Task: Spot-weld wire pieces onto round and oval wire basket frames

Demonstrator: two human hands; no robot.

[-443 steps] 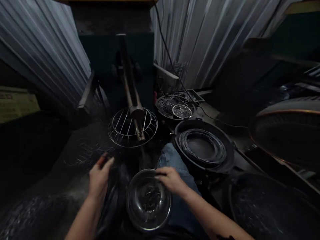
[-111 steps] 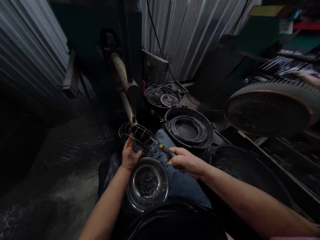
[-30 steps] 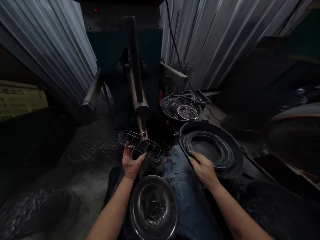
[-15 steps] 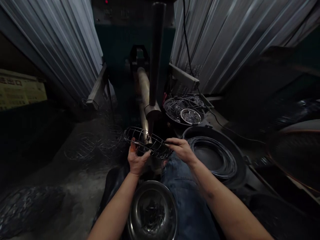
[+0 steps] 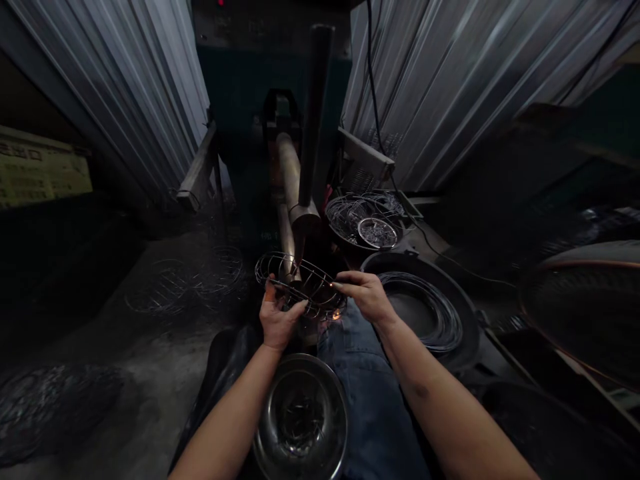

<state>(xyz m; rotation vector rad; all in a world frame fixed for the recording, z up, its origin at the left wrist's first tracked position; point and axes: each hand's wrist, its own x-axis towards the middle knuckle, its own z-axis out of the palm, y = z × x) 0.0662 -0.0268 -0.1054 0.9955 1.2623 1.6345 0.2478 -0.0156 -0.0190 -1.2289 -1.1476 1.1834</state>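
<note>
A round wire basket [image 5: 315,283] is held tilted between my hands, around the lower end of the machine's metal electrode [image 5: 299,250]. My left hand [image 5: 280,320] grips its near left side, thumb along the wires, with an orange wrap on one finger. At the right rim the fingers of my right hand [image 5: 365,293] are pinched together; any small piece between them is hidden. Orange sparks [image 5: 337,315] glow under the basket's right side, and a bright spot shows by the right fingertips. Below my hands, a steel bowl [image 5: 340,427] with short metal pieces rests at my lap.
A dark machine [image 5: 230,80] with a thick horizontal arm [image 5: 289,157] stands ahead. To the right are a coil of wire [image 5: 447,327] in a black basin [image 5: 470,320] and a pan of wire rings with a small dish [image 5: 377,233]. More wire frames [image 5: 170,287] lie on the left floor.
Sparks and a glowing spot have appeared at the basket's right side. The basket and both hands have shifted very slightly as the view moved.
</note>
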